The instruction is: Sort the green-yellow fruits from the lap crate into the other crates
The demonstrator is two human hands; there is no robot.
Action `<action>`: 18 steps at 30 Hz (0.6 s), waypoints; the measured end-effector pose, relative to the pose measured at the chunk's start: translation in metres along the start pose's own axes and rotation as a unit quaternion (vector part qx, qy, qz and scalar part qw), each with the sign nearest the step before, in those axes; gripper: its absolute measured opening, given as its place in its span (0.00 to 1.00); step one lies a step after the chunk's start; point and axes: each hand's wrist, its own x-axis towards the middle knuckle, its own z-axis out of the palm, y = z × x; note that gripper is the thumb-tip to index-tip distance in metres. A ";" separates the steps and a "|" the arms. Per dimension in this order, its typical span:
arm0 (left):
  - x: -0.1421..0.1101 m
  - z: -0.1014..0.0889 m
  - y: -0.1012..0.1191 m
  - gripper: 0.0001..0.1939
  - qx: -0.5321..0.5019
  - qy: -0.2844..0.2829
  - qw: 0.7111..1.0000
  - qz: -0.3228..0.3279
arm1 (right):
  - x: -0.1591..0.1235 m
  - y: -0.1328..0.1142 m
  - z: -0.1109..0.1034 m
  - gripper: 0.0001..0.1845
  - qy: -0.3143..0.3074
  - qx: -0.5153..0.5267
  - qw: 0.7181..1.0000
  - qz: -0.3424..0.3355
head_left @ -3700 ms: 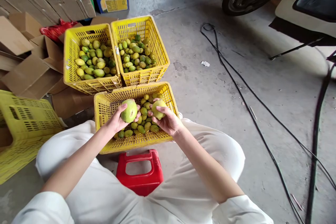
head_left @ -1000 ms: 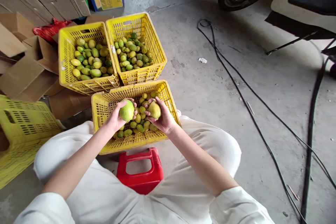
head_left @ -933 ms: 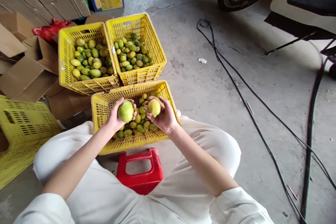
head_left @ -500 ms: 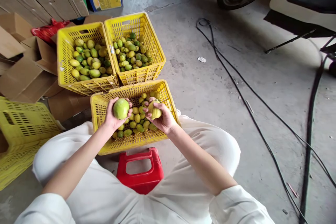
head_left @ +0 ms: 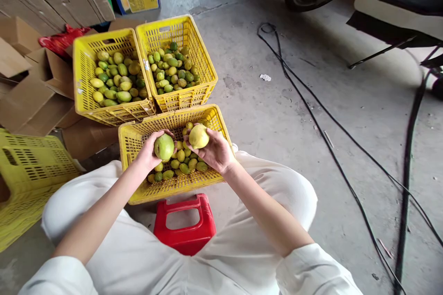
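Observation:
My left hand (head_left: 151, 151) is closed around a green lemon (head_left: 164, 147), its fingers behind the fruit. In my right hand (head_left: 217, 151) a pale yellow lemon (head_left: 199, 136) rests between thumb and fingers, turned palm upward. Both fruits are above the near yellow crate (head_left: 148, 197), which stands between my knees. More small yellow-green lemons (head_left: 184, 168) lie in it, partly hidden by my hands.
Beyond it stand a left yellow crate (head_left: 81, 101) and a right yellow crate (head_left: 207, 84), both holding lemons. A red stool (head_left: 185, 238) is below me. Another yellow crate (head_left: 38, 184) and cardboard boxes (head_left: 31, 101) lie left. Black cables (head_left: 325, 140) cross the floor.
My right hand has turned palm up, and the yellow lemon in it has risen and rotated. My left hand has moved slightly right, turning the green lemon.

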 end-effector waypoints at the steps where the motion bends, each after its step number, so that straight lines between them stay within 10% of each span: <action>1: 0.000 0.000 0.000 0.03 0.005 -0.007 1.000 -0.002 | -0.001 0.000 0.001 0.17 -0.004 0.005 1.000 0.001; 18: -0.008 0.005 0.005 0.14 -0.098 -0.050 0.994 0.003 | 0.007 -0.001 -0.005 0.17 0.044 0.009 0.998 -0.036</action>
